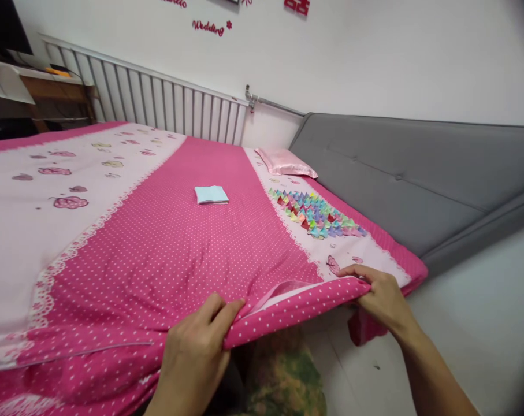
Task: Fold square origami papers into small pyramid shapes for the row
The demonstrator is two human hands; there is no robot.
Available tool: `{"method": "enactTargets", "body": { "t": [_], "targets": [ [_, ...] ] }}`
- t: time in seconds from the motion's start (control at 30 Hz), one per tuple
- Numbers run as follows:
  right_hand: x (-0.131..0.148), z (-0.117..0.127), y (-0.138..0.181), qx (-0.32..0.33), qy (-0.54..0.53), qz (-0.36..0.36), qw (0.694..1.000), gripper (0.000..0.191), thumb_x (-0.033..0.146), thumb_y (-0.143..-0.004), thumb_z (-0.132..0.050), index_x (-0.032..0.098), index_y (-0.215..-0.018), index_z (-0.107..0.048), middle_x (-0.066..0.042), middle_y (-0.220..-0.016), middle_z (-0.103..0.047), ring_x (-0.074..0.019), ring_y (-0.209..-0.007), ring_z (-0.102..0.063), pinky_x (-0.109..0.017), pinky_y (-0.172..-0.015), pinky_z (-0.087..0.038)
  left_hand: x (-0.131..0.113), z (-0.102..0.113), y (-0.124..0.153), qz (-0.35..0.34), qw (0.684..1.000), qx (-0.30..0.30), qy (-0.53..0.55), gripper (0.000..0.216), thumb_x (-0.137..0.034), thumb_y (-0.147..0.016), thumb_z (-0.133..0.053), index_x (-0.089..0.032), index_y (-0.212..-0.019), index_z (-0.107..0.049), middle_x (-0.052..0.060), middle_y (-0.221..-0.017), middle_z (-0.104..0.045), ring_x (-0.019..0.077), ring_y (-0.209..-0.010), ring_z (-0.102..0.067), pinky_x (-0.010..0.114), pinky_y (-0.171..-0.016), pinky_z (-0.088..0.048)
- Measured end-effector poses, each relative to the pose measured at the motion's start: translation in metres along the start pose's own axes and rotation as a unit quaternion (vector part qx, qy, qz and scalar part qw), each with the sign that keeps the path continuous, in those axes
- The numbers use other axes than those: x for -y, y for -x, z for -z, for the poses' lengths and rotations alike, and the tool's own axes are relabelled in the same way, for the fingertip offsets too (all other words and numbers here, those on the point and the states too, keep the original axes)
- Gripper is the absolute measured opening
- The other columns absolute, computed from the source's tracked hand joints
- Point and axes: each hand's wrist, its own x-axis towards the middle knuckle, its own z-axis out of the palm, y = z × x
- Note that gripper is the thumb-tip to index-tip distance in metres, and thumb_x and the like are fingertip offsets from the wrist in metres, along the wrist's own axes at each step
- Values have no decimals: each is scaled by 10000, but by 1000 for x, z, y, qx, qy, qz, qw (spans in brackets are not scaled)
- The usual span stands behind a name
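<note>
A pink and white bed sheet with white dots and printed hearts covers the bed. Along the near edge, my left hand grips the sheet, fingers closed on the fabric. Further right, my right hand pinches the same edge near the bed's corner. Between both hands the dotted edge is stretched into a folded band, with a strip of white showing inside the fold. Part of the sheet hangs below my right hand.
On the sheet lie a pale blue folded cloth or booklet, many small colourful folded-paper pieces and a pink pillow. A grey headboard stands at right. Behind are a white radiator and a desk with a monitor.
</note>
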Motion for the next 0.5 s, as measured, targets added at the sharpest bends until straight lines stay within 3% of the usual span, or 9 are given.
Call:
{"method": "enactTargets", "body": {
  "t": [0.2, 0.3, 0.37, 0.5],
  "targets": [
    [4, 8, 2, -12, -2, -35, 999, 286, 179, -576, -472, 190, -770, -682, -12, -748, -705, -197, -701, -643, -245, -628, -452, 0, 2, -3, -7, 999, 6, 50, 486, -8, -585, -343, -195, -943, -612, 20, -724, -583, 123, -558, -571, 205, -494, -447],
    [1, 14, 2, 21, 11, -42, 999, 319, 163, -569, -459, 187, -792, -686, -20, -767, -706, -204, -725, -639, -253, -650, -448, -2, 5, -6, 1, 996, 35, 77, 461, -25, -624, -352, -217, -957, -608, 22, -758, -586, 123, -575, -570, 205, -500, -443],
    [-2, 17, 6, 78, 7, -43, 996, 371, 143, -568, -429, 186, -825, -693, -21, -789, -707, -203, -753, -637, -257, -673, -448, -4, 9, -7, 9, 991, 87, 105, 451, -31, -639, -353, -240, -945, -609, 19, -804, -594, 120, -599, -576, 201, -523, -446],
    [-15, 7, 24, 225, -37, -48, 972, 370, 123, -594, -420, 183, -819, -707, -4, -752, -701, -181, -700, -623, -235, -642, -447, -5, 12, -2, 34, 958, 247, 141, 418, -25, -603, -380, -266, -843, -625, 2, -860, -627, 122, -646, -596, 198, -591, -453]
  ]
}}
